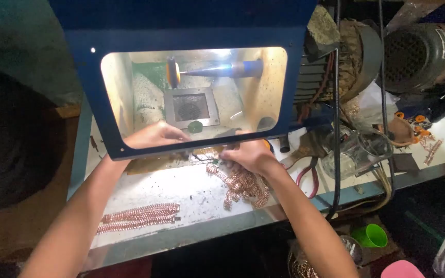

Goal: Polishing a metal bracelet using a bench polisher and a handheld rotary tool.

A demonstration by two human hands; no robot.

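Note:
My left hand [154, 136] reaches under the blue hood [191, 31] and shows through its clear window, fingers curled; what it holds is hidden by the frame. At the hood's lower edge my right hand [247, 155] pinches a rose-gold chain bracelet. Just below that hand lies a tangled pile of rose-gold bracelets [244, 187]. Another bunch, the straightened bracelets [139, 216], lies in a row near the bench's front left. Inside the hood a buffing wheel [172, 72] sits on a tapered spindle [217, 69] above a dark mesh vent [191, 106].
Red-handled pliers [310, 177] lie right of the pile. A clear glass jug [355, 150] stands at right beside black cables [337, 128]. An electric motor [421, 51] sits at top right. A green cup [371, 235] and a pink thing [401, 269] are below the bench edge.

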